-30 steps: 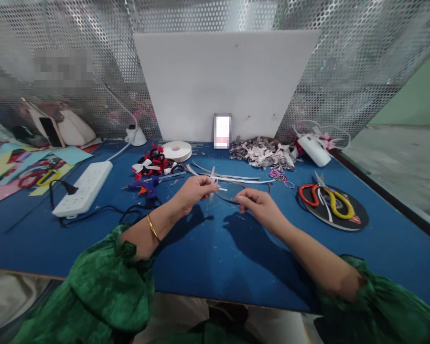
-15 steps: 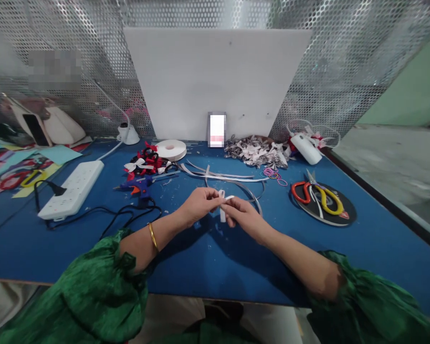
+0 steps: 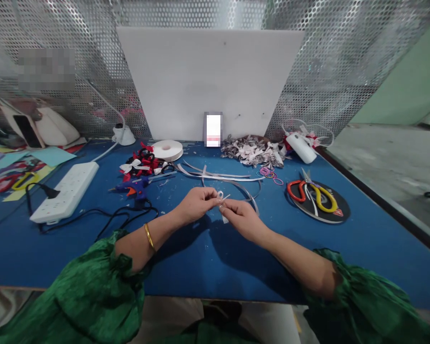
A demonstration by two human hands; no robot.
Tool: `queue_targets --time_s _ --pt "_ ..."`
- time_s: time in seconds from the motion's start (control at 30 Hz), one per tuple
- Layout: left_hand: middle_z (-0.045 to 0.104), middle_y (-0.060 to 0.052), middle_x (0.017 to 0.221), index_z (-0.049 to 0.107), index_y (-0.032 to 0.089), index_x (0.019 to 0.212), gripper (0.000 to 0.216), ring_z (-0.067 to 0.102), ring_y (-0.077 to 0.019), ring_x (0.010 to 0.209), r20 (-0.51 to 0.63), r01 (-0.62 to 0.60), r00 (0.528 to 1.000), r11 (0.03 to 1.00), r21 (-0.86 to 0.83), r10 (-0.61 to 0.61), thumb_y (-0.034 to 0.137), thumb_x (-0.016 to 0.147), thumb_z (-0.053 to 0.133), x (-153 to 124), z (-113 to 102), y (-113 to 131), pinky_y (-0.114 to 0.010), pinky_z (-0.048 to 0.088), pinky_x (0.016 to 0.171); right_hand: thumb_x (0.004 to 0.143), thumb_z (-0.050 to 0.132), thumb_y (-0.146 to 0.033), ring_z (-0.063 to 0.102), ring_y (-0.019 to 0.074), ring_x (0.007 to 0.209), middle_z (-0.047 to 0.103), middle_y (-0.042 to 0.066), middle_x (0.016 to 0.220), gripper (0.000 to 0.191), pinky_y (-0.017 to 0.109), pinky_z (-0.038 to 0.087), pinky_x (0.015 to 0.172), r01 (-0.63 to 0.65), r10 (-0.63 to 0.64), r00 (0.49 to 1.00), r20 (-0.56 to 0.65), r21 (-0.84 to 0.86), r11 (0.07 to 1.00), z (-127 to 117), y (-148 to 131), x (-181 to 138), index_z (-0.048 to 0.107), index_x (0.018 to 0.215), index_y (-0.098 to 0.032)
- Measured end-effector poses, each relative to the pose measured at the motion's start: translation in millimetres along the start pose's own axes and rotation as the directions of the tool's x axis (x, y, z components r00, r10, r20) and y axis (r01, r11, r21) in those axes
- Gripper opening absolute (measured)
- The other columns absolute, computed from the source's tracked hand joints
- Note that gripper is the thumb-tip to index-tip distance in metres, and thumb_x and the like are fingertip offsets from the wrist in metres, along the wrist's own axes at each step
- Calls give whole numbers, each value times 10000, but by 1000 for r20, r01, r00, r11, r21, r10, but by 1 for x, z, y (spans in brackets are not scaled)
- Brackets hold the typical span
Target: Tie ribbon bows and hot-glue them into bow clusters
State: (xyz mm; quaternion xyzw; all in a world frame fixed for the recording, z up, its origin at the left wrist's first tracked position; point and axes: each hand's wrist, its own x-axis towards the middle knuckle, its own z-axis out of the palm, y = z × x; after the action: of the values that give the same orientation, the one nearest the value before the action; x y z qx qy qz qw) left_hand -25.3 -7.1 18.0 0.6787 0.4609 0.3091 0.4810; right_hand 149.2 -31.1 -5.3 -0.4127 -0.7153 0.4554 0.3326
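A short white ribbon [image 3: 220, 195] is pinched between my two hands, a small loop of it standing above the fingertips and a tail hanging below. My left hand [image 3: 200, 204] is closed on it from the left, thumb and forefinger together. From the other side my right hand [image 3: 241, 216] grips the same ribbon, its fingertips touching or almost touching the left ones. Fingers hide the middle of the ribbon. Just beyond the hands, long white and grey ribbon strips [image 3: 215, 176] lie loosely curved on the blue table [image 3: 200, 258].
Left: a blue glue gun [image 3: 135, 188], a power strip [image 3: 66, 192], red and black bows [image 3: 143, 161] and a ribbon spool [image 3: 167, 150]. Right: scissors [image 3: 324, 198] on a black disc [image 3: 340, 210], and rubber bands [image 3: 270, 174]. Behind: a pile of bows [image 3: 254, 150] and a white board [image 3: 208, 81].
Both hands keep hold of the ribbon. Its loop now looks smaller and rounder, and the right fingers have shifted closer to the left fingertips. The whole view has slid slightly left.
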Motion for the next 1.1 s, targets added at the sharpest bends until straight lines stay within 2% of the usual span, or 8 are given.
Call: queue_targets --time_s 0.1,0.23,0.4,0.47,0.67,0.83,0.97,1.1 --pt "475 36 576 570 138 654 287 364 -85 560 53 43 998 995 -88 -38 404 706 666 1 -1 1 -221 273 546 906 466 -313 348 113 573 350 -41 573 356 269 273 576 97 -97 995 8 -62 993 0 -2 -3 337 591 -209" --pt "514 20 600 598 128 668 292 394 -88 571 14 54 999 992 -112 -52 404 696 689 2 -2 -2 -227 289 559 923 467 -352 350 116 573 348 -41 569 377 269 272 568 74 -73 997 9 -118 990 -2 0 -3 365 591 -208" --pt "544 10 627 628 125 670 308 433 -98 595 -33 41 998 997 -66 -44 420 673 717 2 -4 -7 -237 314 583 894 568 -412 453 130 604 516 -24 685 207 262 327 584 12 -84 965 -249 -278 960 -14 4 3 563 866 -207" --pt "531 15 624 621 128 656 314 422 -96 594 -18 32 999 998 -55 -33 426 676 717 1 -4 -6 -236 305 577 912 554 -368 506 141 661 569 -2 766 162 264 364 628 90 -164 965 -205 -328 940 -18 5 5 582 946 -212" --pt "485 33 580 610 132 669 300 375 -88 571 -38 51 998 992 -116 -55 417 686 701 0 -1 -2 -229 268 559 974 424 -275 515 150 696 544 23 731 252 267 354 649 271 -330 944 -27 -511 816 -17 3 2 514 750 -203" --pt "484 22 575 583 133 629 317 360 -83 555 64 87 995 980 -181 -76 421 663 711 4 0 -8 -230 253 549 965 407 -216 469 149 668 523 24 717 232 277 325 629 426 -429 894 129 -539 727 -11 -3 -2 476 745 -201" --pt "475 24 569 580 135 620 337 355 -80 544 25 88 996 989 -120 -85 442 677 707 5 -2 -11 -228 246 538 964 429 -253 482 145 673 523 16 703 262 276 333 633 296 -308 949 62 -501 813 -14 4 2 487 714 -199" --pt "537 7 619 614 133 654 307 414 -90 573 1 37 999 999 -16 -37 424 705 695 4 -3 -11 -228 296 557 915 528 -353 511 147 687 570 11 755 173 280 372 644 72 -137 974 -178 -328 942 -24 8 9 585 856 -201"
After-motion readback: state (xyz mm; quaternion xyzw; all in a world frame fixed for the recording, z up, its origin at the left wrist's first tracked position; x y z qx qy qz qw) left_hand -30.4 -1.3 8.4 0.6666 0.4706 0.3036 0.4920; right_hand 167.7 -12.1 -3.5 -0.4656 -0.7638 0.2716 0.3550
